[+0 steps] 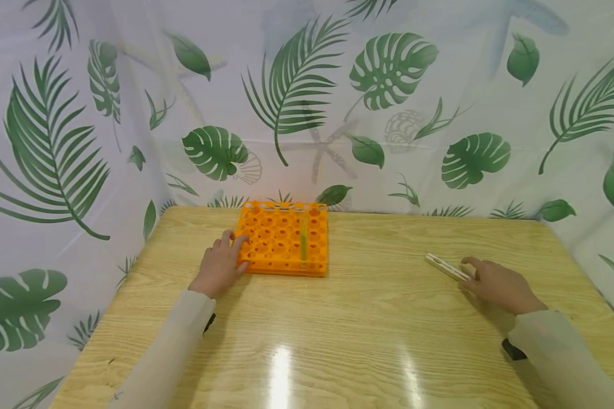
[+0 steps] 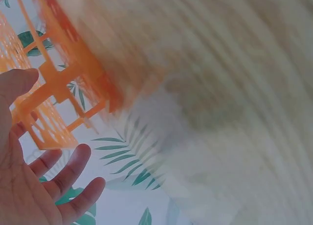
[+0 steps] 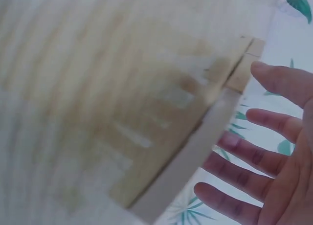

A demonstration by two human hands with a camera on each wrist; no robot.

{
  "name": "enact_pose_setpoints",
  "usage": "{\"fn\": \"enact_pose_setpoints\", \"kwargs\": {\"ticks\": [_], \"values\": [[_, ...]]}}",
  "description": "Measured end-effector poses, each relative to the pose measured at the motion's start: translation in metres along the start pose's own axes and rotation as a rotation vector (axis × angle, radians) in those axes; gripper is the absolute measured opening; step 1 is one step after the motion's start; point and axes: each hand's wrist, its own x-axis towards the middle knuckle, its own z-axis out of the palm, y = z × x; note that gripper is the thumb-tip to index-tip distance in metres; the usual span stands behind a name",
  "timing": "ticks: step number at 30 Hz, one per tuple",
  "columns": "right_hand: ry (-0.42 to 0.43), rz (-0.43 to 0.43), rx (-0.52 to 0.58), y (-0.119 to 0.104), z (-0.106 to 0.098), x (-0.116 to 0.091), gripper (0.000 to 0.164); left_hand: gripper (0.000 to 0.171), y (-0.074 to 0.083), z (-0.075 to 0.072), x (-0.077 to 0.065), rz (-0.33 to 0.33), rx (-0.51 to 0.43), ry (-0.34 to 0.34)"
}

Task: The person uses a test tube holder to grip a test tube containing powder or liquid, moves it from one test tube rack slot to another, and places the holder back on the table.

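Observation:
An orange test tube rack stands near the back of the table, left of centre. One test tube with yellow-green liquid is in its right part. My left hand is at the rack's left end; in the left wrist view its fingers are spread beside the rack. On the right lies a wooden test tube clamp, pointing up and left. My right hand is at its near end. In the right wrist view the fingers are loosely extended beside the clamp.
The light wood-grain table spreads between the hands and toward the front. A white cloth with green leaf prints hangs behind it and at both sides. Both forearms wear pale sleeves, with dark bands at the wrists.

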Motion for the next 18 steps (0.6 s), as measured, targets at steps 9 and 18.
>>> {"fn": "enact_pose_setpoints", "kwargs": {"ticks": [9,18], "values": [[0.093,0.010,-0.074,-0.021,-0.021,-0.005,0.068,0.069,0.009,-0.021,-0.002,0.010,0.052,-0.057],[0.211,-0.031,-0.085,-0.060,-0.045,-0.007,0.071,0.089,0.021,-0.033,-0.006,0.003,0.003,-0.053]]}}
